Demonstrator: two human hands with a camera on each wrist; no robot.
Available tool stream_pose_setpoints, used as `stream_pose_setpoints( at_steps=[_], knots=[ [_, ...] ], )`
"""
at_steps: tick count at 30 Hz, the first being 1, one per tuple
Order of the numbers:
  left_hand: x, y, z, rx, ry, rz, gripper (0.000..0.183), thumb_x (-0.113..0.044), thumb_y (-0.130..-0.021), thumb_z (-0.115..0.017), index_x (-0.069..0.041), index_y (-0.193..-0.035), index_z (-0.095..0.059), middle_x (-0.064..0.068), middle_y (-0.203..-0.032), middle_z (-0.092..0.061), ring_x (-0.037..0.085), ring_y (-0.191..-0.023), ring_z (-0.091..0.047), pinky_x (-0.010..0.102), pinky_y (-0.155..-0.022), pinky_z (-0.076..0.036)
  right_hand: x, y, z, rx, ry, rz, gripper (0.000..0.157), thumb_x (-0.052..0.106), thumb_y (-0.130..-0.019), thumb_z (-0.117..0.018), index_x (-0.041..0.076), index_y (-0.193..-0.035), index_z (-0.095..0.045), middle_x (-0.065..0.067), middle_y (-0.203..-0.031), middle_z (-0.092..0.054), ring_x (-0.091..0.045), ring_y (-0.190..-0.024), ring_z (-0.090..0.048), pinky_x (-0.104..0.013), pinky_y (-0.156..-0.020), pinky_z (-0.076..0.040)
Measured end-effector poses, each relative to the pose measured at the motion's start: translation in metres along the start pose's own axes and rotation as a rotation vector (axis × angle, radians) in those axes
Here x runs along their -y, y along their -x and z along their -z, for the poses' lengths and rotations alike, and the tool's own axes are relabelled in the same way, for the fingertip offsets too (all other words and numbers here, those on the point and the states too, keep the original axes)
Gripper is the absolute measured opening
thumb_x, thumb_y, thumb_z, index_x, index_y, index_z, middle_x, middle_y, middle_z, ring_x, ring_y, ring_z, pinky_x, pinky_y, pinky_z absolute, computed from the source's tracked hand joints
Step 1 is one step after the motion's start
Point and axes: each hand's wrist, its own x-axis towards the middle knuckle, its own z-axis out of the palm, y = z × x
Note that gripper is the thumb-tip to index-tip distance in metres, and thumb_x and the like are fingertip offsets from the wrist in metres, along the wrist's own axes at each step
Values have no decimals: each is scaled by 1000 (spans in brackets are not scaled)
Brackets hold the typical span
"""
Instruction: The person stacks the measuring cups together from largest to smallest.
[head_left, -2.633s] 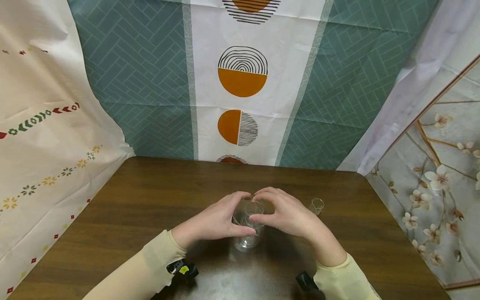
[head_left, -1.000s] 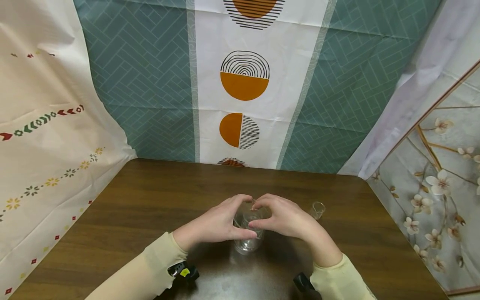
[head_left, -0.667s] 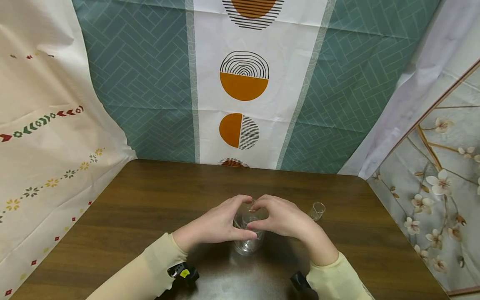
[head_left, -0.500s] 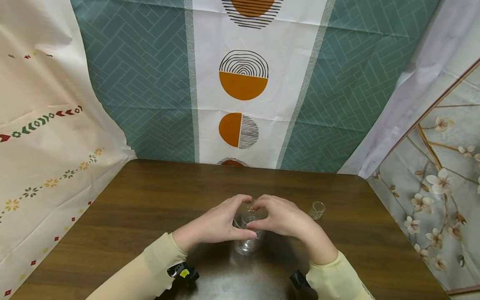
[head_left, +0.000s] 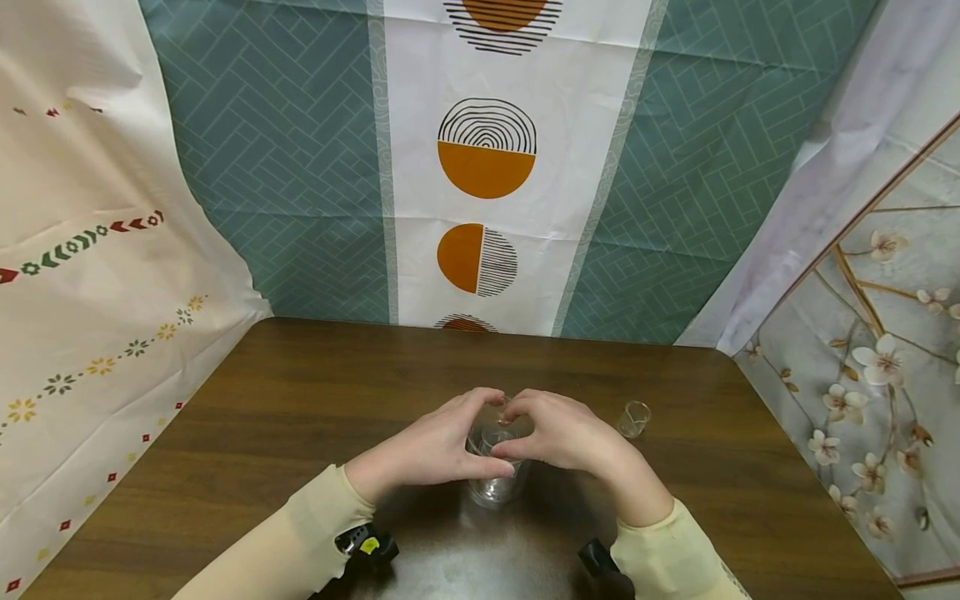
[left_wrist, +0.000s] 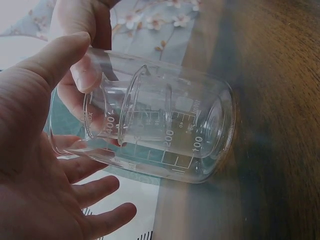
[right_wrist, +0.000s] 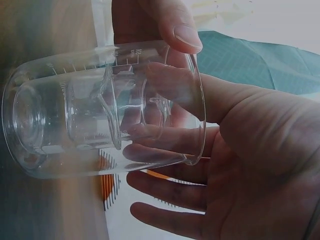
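A large clear glass beaker (head_left: 491, 497) with white markings stands upright on the table in front of the person. The left hand (head_left: 438, 446) grips it near the rim, thumb at the near side; its other fingers spread loosely in the left wrist view. Inside it sits a medium beaker (left_wrist: 152, 102) with a spout and its own scale. The right hand (head_left: 566, 429) reaches thumb and forefinger in through the large rim. They pinch a small beaker (right_wrist: 155, 107), whose lower part overlaps the medium one's mouth. The right hand's remaining fingers stay outside the large beaker.
Another small glass beaker (head_left: 634, 419) lies to the right, beyond the right hand. The brown wooden table (head_left: 315, 375) meets a patterned cloth (head_left: 307, 167) at its back edge, with more hangings at both sides.
Since the earliest frame, the right hand and the small beaker have shifted slightly left and down within the large beaker. The left hand keeps its grip. In the last half second almost nothing moves.
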Motion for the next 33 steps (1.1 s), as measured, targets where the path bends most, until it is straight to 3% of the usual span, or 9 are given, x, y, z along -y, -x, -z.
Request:
stream_pose_setpoints(
  at_steps=[10,18,33],
  knots=[
    [0,-1,0,-3,9,-6,94,-64,-91,-84,-18,-162,-44,-1,-162,-51,26,-150,-50,54,-117,-46,0,-2,1,19,-14,-4,35,41,-90,-92,18,-114,-82,5,-126,-73,-27,-115,-70,-47,-95,-55],
    [1,-1,-1,-3,4,0,93,-66,-91,-84,-20,-162,-44,-3,-161,-52,20,-148,-50,53,-116,-47,-1,-3,0,24,-10,-1,35,41,-90,-92,18,-113,-82,6,-125,-73,-26,-113,-70,-46,-94,-55],
    [0,1,-2,-3,15,-2,94,-64,-91,-84,-18,-162,-44,-1,-161,-52,21,-146,-52,54,-115,-48,2,-4,-2,30,-3,-28,31,39,-88,-93,21,-111,-82,8,-124,-73,-19,-108,-69,-46,-93,-55]
  ],
)
